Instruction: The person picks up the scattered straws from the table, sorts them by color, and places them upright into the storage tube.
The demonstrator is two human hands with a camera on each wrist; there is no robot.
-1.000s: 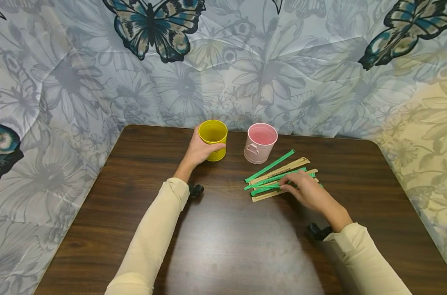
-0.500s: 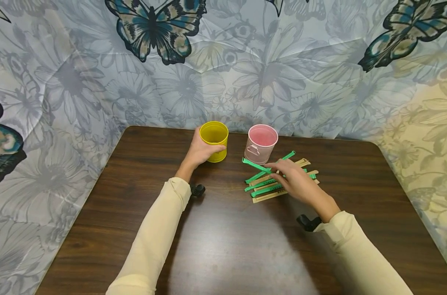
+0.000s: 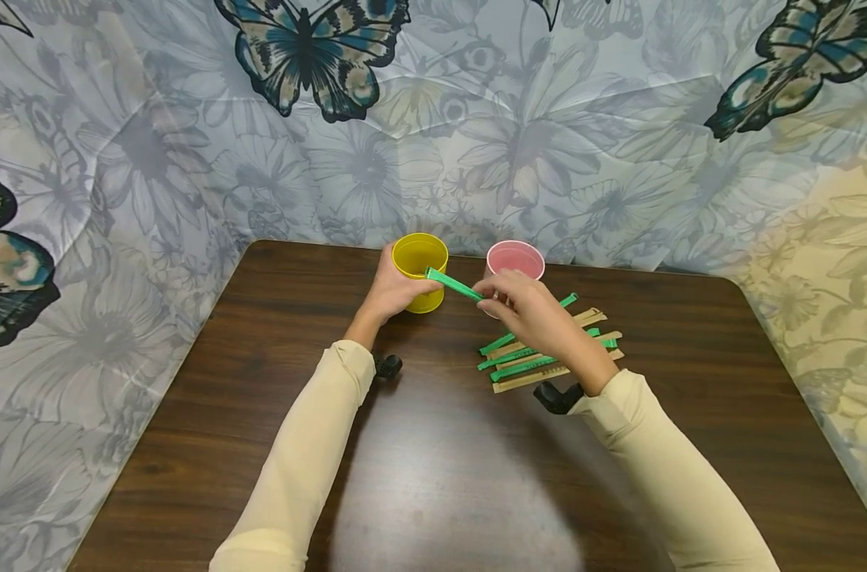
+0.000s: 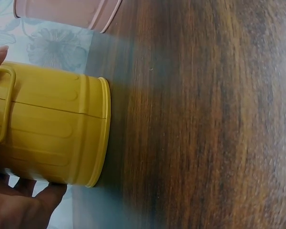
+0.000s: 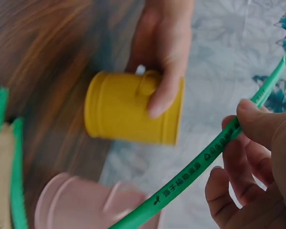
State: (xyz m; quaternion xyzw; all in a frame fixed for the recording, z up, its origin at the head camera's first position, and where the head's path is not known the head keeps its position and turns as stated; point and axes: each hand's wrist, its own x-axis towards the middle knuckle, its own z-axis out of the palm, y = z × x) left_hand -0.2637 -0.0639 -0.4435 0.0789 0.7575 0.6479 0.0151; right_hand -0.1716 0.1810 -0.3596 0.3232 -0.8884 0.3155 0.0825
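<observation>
My left hand [image 3: 390, 290] grips a small yellow bucket [image 3: 427, 302] near the table's back edge, thumb across its front and fingers round the far side. In the left wrist view the bucket [image 4: 52, 124] shows a wire handle on its side. A green wrapped straw [image 3: 453, 284] is pinched between thumb and fingers of my right hand [image 3: 533, 314]. Its far end overlaps the yellow bucket's front rim in the head view. Printed lettering runs along this straw [image 5: 181, 179] in the right wrist view. Behind my right hand, a pink bucket [image 3: 515, 256] is partly hidden.
Several green and tan wrapped straws [image 3: 533, 363] lie in a loose pile under my right forearm, right of centre. The dark wooden table [image 3: 433, 477] ends at a cloth backdrop [image 3: 361, 175] printed with flowers and butterflies.
My right hand has lifted one green straw off the pile and carried it left to the yellow bucket, passing in front of the pink one. The left hand keeps its grip.
</observation>
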